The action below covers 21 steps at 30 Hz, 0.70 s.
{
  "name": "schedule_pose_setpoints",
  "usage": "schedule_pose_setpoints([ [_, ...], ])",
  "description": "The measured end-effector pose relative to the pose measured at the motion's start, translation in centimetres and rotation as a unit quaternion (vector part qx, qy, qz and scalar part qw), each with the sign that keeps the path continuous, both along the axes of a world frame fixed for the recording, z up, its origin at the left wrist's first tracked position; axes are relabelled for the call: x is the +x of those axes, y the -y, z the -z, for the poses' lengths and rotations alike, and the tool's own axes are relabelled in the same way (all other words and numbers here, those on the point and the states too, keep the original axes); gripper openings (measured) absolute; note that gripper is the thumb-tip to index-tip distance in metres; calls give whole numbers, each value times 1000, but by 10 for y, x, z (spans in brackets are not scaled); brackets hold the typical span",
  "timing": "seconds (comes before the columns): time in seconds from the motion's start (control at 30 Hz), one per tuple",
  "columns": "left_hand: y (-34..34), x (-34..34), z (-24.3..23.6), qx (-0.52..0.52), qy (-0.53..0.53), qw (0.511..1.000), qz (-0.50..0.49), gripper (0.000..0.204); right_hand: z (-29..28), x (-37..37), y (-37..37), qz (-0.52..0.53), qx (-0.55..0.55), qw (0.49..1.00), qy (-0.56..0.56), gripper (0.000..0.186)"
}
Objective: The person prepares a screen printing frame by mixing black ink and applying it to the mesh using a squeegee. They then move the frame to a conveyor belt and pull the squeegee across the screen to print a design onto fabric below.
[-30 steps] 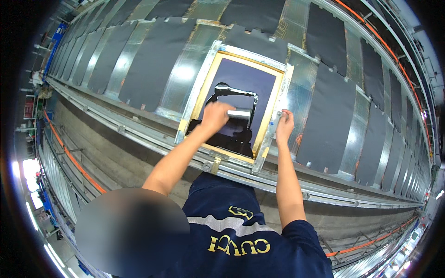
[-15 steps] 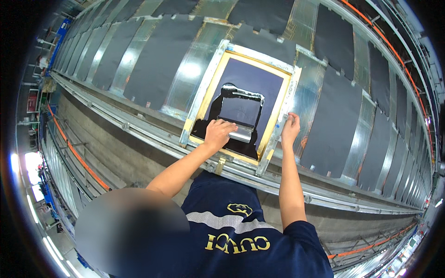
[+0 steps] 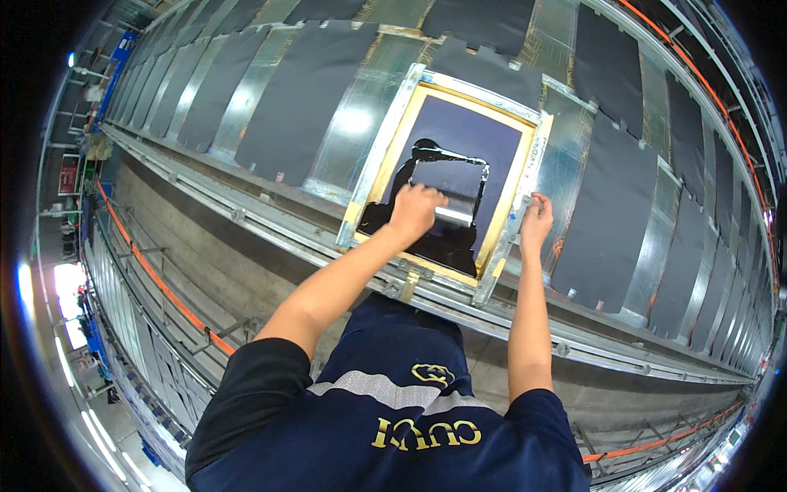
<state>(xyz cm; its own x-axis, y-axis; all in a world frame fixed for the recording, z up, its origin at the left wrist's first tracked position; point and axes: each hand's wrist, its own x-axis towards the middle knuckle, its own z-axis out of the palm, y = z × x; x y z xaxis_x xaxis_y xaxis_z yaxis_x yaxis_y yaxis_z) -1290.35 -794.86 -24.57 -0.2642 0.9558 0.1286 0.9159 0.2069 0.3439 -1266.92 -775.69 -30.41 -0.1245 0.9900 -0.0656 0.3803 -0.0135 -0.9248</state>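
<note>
A screen frame (image 3: 521, 164) with yellow inner edges and metal bars holds a purple-grey screen (image 3: 467, 119). Glossy black ink (image 3: 451, 250) lies over its lower part, around a lighter rectangle. My left hand (image 3: 414, 215) is closed on a squeegee with a silvery bar (image 3: 454, 215), held across that rectangle. My right hand (image 3: 537, 220) has its curled fingers on the right bar of the frame, beside a small blue mark.
The long sloped bed carries dark grey sheets (image 3: 607, 205) between glassy panels (image 3: 352, 139). A metal rail (image 3: 598, 348) runs along its near edge, above a concrete channel (image 3: 205, 250) with an orange pipe (image 3: 156, 279). Lights and machinery line the far left.
The squeegee in my left hand went down the screen, then came partly back up. My right hand stays at the frame's right edge. The whole view has shifted slightly.
</note>
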Motion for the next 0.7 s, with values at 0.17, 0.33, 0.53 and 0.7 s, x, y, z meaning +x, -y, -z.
schedule_pose_setpoints([
  [0.17,71,21,-1,27,14,998,53,41,3,5,-10,-15,-43,997,-57,15],
  [0.33,103,-10,-24,29,71,995,64,57,-48,-36,-11,-34,54,998,-21,15],
  [0.53,170,-156,-40,12,98,995,8,53,-38,-206,78,-27,134,990,-27,17],
  [0.7,248,-310,-29,-36,69,997,-12,52,-25,-365,172,-30,38,998,-39,17],
])
